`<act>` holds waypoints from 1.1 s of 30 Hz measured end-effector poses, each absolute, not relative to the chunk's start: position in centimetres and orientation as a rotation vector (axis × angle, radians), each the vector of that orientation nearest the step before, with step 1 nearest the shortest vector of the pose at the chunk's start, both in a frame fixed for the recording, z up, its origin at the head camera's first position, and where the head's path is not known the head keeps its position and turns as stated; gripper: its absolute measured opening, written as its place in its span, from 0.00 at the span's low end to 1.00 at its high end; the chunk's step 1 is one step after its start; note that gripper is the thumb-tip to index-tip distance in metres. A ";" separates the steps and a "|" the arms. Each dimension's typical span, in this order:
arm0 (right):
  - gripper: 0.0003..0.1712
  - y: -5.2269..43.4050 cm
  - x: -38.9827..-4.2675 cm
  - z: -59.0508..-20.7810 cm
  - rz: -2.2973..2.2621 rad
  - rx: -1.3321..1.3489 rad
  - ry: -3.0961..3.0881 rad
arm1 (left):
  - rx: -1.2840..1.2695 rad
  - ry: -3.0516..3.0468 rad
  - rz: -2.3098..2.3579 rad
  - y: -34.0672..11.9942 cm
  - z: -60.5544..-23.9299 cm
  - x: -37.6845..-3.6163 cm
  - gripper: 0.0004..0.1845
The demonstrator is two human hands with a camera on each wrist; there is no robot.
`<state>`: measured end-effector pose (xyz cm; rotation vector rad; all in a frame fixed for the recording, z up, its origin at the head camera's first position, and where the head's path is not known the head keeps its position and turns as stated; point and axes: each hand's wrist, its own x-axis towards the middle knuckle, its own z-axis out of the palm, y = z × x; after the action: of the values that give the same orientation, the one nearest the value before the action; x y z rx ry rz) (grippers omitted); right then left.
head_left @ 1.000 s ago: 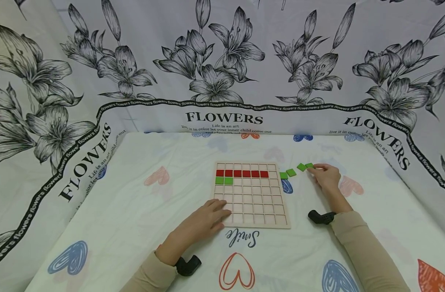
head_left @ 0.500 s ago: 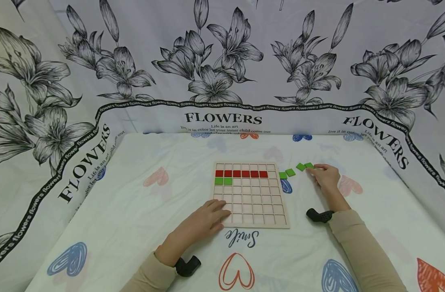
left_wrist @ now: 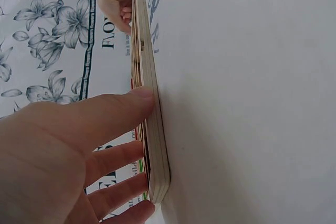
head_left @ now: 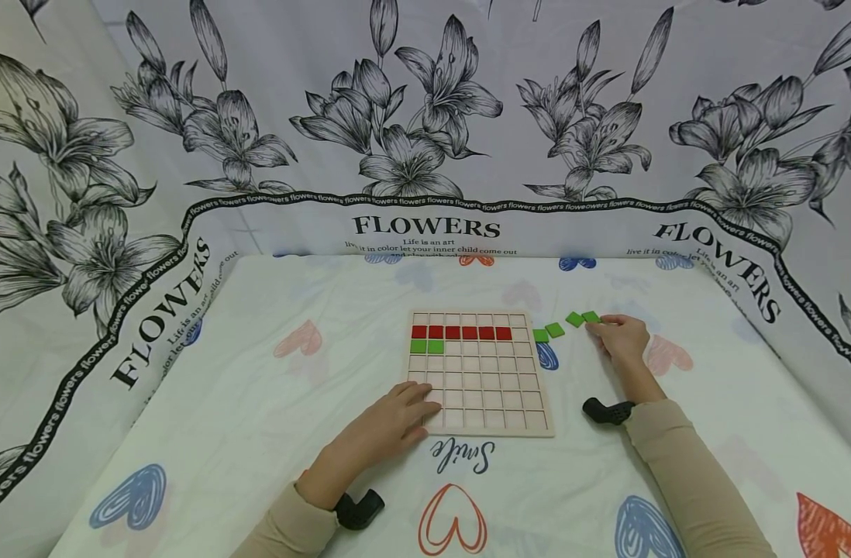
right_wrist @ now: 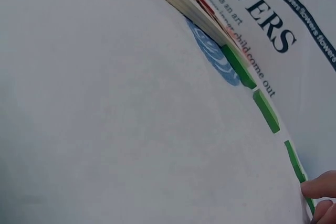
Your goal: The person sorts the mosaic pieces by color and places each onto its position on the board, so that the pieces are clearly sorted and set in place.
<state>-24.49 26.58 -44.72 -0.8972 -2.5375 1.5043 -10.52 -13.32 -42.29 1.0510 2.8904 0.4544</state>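
Observation:
A square wooden grid board lies flat in the middle of the head view. One row carries several red tiles, and two green tiles sit at the left of the row below. My left hand rests at the board's lower left corner, fingers fairly straight on it. In the left wrist view its thumb touches the board's side edge. Right of the board, several loose green tiles form a line. My right hand pinches the farthest green tile at its edge; its fingertips are partly hidden.
A white cloth printed with hearts and lettering covers the table. Behind it hangs a flower-printed curtain. A black wrist device is on the left wrist, and another black device is on the right.
The right wrist and its black device have shifted very slightly left, while the right fingertips stay at the same green tile. The left hand, board and tiles have not visibly moved.

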 end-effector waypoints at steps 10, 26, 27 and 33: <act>0.26 26.8 -24.7 -45.0 1.524 -0.911 -2.525 | 1.056 2.894 0.454 -13.4 -42.5 -10.6 0.19; 0.27 27.2 -24.8 -44.7 1.597 -0.947 -2.530 | 1.035 2.896 0.452 -13.4 -42.8 -10.7 0.19; 0.27 27.2 -24.7 -44.7 1.595 -0.941 -2.534 | 1.033 2.896 0.448 -13.4 -42.8 -10.7 0.19; 0.29 27.2 -24.6 -44.6 1.596 -0.924 -2.568 | 1.036 2.891 0.444 -13.4 -42.6 -10.6 0.19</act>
<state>-24.63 27.20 -44.57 -0.9239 -2.5681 1.5962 -10.64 -13.39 -42.65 1.0364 2.8907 0.4439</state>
